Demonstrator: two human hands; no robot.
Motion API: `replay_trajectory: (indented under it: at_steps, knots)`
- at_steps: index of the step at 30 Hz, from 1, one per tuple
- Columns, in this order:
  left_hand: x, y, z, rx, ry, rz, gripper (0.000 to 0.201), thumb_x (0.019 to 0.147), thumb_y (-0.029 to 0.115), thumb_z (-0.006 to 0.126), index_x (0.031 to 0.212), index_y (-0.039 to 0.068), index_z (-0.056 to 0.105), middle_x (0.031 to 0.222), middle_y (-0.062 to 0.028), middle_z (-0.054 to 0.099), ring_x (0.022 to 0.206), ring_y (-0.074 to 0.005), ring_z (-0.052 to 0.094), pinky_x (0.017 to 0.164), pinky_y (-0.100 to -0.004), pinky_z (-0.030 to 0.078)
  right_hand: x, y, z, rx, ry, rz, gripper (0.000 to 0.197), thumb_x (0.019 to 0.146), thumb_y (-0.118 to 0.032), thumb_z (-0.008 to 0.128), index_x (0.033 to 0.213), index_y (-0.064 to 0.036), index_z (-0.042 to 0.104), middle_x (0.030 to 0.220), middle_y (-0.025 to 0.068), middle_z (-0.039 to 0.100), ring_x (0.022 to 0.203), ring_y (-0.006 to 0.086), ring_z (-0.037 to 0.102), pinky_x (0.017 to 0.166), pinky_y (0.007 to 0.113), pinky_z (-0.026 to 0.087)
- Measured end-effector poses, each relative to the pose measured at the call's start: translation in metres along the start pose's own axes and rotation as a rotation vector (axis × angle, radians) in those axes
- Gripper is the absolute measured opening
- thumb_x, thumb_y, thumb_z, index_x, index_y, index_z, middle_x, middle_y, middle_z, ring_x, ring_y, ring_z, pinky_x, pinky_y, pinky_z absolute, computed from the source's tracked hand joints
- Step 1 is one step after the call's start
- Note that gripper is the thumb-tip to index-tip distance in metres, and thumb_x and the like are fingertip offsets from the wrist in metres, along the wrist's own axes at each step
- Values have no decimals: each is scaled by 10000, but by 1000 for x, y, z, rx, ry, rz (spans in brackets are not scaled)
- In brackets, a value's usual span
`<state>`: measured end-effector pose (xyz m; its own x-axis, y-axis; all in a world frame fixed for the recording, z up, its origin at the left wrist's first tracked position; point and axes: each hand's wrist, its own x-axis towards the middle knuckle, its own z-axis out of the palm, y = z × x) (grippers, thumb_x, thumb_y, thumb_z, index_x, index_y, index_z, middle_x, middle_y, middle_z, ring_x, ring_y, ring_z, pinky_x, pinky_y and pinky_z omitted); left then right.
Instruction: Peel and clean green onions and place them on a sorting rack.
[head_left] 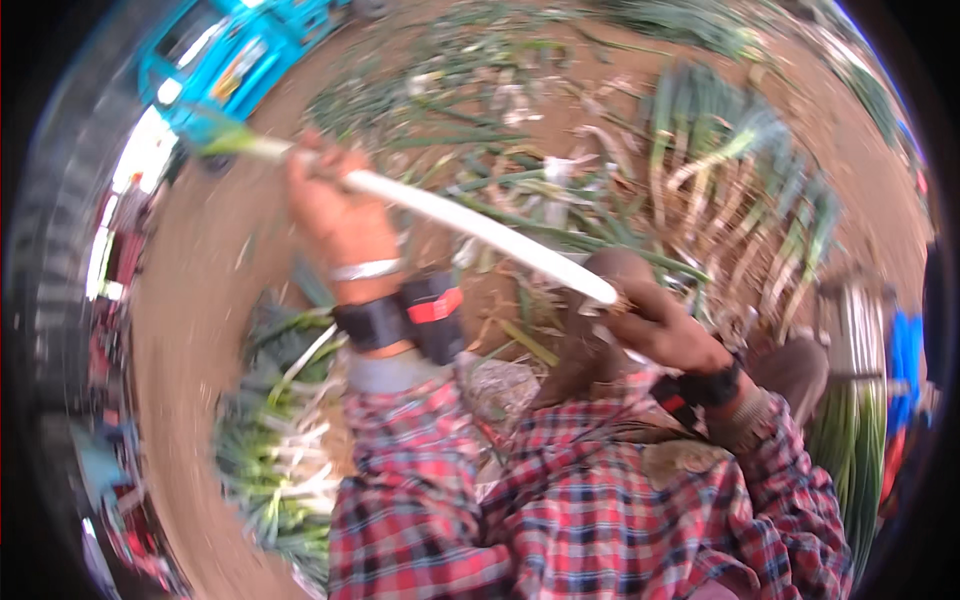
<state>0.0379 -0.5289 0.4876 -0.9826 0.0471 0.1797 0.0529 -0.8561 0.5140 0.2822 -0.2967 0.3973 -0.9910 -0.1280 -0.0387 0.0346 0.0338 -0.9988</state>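
- Head view: a long onion stalk [470, 222] runs slantwise in mid-air in front of the person, its blurred green end far left and its root end nearer and to the right.
- The left hand [345, 215] grasps the stalk near the green end, its fingers curled around it.
- The right hand [665, 325] is at the root end with its fingers bent and touching it; blur prevents telling whether they pinch it tightly.
- A black wrist strap [370, 322] with a red patch, and a pale band [366, 269] beside it, circle the left wrist; a dark strap [712, 384] is on the right one.
- Both arms are in red-and-blue plaid sleeves [405, 480].
- On the near left, a pile of onions [290, 470] lies on the brown ground [185, 350], white parts toward the person.
- On the far right, a wide spread of onions [715, 165] lies with green tops pointing away and pale root ends nearer.
- Loose green leaves [430, 110] litter the ground beyond the hands.
- At the right, beside the person, is a banded bundle of long stalks [848, 430], next to something blue [906, 365].
- A bright blue vehicle [235, 70] stands far left.
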Motion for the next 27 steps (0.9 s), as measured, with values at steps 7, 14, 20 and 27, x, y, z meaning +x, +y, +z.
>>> replay_trajectory:
  at_steps: [7,14,20,27]
  knots:
    - [-17,20,-41,372,420,292,150,953,223,511,957,74,515,698,-1,440,570,-125,413,524,-264,396,-34,50,-68,-909,39,115,163,812,-43,562,967,-8,601,885,158,629,824,317,606,677,393,484]
    - [-49,-10,8,540,456,343,401,952,329,460,1227,38,495,991,-73,455,854,-187,433,772,-363,398,2,16,-27,-659,387,-359,317,774,-100,702,1066,-16,610,903,151,558,873,324,595,737,423,476]
    - [-48,-43,7,516,400,287,524,966,285,436,1431,83,301,1155,-66,499,911,-186,464,788,-371,412,28,36,29,-655,383,-297,163,793,-122,664,923,-51,597,863,123,560,817,328,580,703,405,474]
    - [-55,-51,12,566,434,353,483,949,238,485,1386,83,350,1060,-39,510,852,-167,479,730,-333,417,30,42,31,-633,400,-337,117,787,-90,640,844,-51,546,830,120,532,798,332,549,700,398,459]
